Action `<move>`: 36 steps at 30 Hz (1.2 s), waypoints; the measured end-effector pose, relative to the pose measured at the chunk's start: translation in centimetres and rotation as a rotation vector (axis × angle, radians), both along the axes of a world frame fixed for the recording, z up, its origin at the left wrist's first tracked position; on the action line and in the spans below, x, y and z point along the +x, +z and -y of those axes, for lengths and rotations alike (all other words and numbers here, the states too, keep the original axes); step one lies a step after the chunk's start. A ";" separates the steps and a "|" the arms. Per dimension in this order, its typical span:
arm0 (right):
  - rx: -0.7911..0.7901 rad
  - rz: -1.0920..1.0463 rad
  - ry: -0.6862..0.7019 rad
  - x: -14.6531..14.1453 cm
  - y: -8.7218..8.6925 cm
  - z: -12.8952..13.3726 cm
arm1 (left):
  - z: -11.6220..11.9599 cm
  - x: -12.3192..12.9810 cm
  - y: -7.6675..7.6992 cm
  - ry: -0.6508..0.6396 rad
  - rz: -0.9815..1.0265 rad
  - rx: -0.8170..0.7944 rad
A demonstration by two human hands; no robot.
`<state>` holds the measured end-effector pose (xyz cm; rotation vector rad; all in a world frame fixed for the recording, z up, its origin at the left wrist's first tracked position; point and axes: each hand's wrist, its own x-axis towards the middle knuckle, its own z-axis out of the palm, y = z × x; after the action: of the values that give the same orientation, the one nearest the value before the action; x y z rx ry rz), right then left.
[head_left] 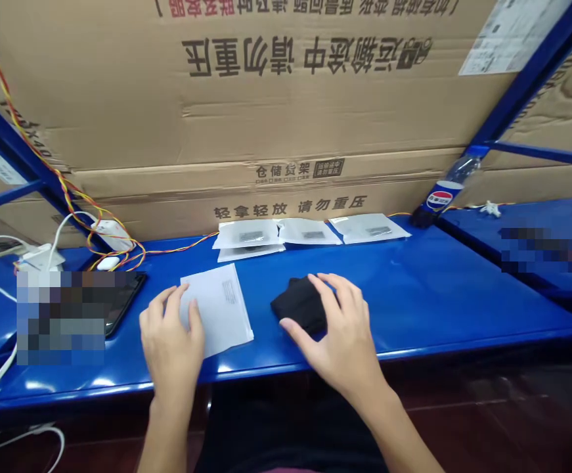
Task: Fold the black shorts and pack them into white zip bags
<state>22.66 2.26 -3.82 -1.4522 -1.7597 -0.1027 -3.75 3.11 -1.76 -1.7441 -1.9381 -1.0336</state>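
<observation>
A frosted white zip bag (219, 309) with a small printed label lies flat on the blue tabletop. My left hand (175, 328) rests over its left edge, fingers curved and apart, not closed round it. To the right lies a folded black cloth item (300, 305). My right hand (339, 322) spans its right side, with the thumb at the near edge and the fingertips at the far edge. What the cloth item is exactly, I cannot tell.
Several similar labelled bags (310, 231) lie along the back, before a large cardboard box (286, 118). A cola bottle (443, 190) leans at the back right. On the left are a dark-screened device (125, 299), white cables and a power strip (113, 234). Blue posts flank the shelf.
</observation>
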 end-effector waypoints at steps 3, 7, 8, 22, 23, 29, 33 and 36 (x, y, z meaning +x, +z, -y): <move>-0.036 0.109 0.155 -0.9 -0.8 0.1 | 1.0 3.5 0.2 -0.200 0.034 0.117; -0.046 -0.116 0.112 -0.8 -0.5 -0.7 | 1.4 7.6 -0.1 -0.389 0.124 0.137; -0.044 -0.225 0.083 -0.4 0.0 -0.9 | 1.3 8.4 -0.2 -0.422 0.142 0.136; 0.008 -0.228 -0.213 8.1 -1.5 -2.4 | -1.9 13.3 -3.0 -0.767 0.029 -0.267; -0.018 -0.185 -0.137 7.7 -1.5 -2.1 | -1.8 12.9 -3.0 -0.765 0.040 -0.277; -0.109 -0.190 0.009 5.4 -1.6 -1.5 | -1.3 9.3 -2.4 -0.705 0.092 -0.349; -0.078 -0.421 -0.145 7.0 -1.2 -2.6 | -1.5 6.4 -1.4 -0.600 0.076 -0.372; -0.170 -0.477 -0.341 9.6 -1.5 -3.6 | -2.2 5.1 -0.6 -0.550 0.072 -0.373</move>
<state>32.23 5.90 -5.31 -1.7211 -1.1512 0.2068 1.38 5.29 -2.32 -2.5798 -1.8180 -0.9429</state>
